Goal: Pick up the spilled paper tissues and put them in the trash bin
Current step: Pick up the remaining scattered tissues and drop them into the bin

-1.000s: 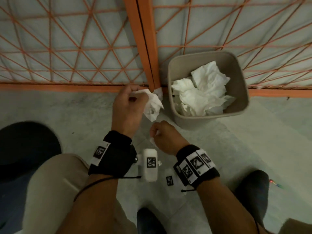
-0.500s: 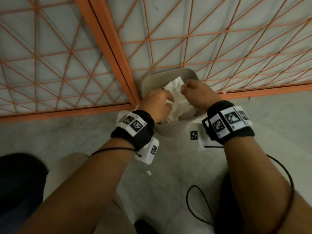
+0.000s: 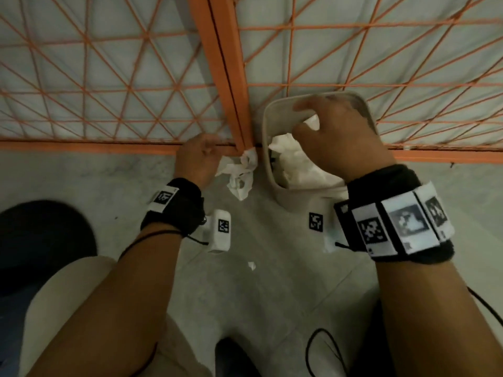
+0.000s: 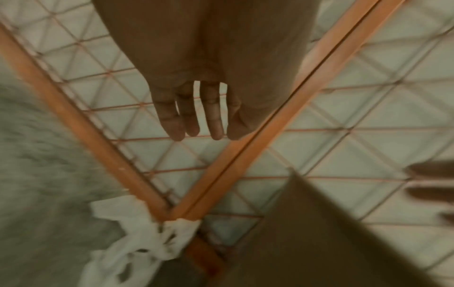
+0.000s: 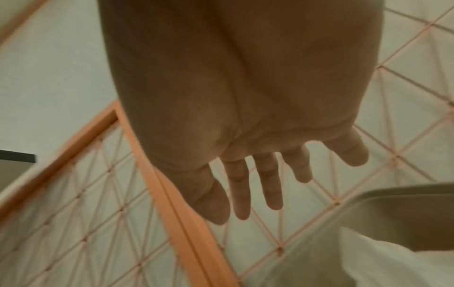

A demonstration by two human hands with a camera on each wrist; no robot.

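Right hand [image 3: 337, 142]: fingers straight, holding nothing, over beige plastic trash bin [image 3: 280, 186].
Left hand [image 3: 197, 159]: released, fingers relaxed, beside crumpled white paper tissue [image 3: 241, 172].
Tissue: on grey floor [image 3: 272, 281], against orange fence post [image 3: 226, 72].
Bin: held white tissues [image 3: 296, 164].

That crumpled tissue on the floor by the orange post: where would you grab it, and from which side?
Probably pinch the crumpled tissue at its bunched upper part beside the orange post, coming from above and from the left, where the open left hand hovers; the trash bin blocks the right.
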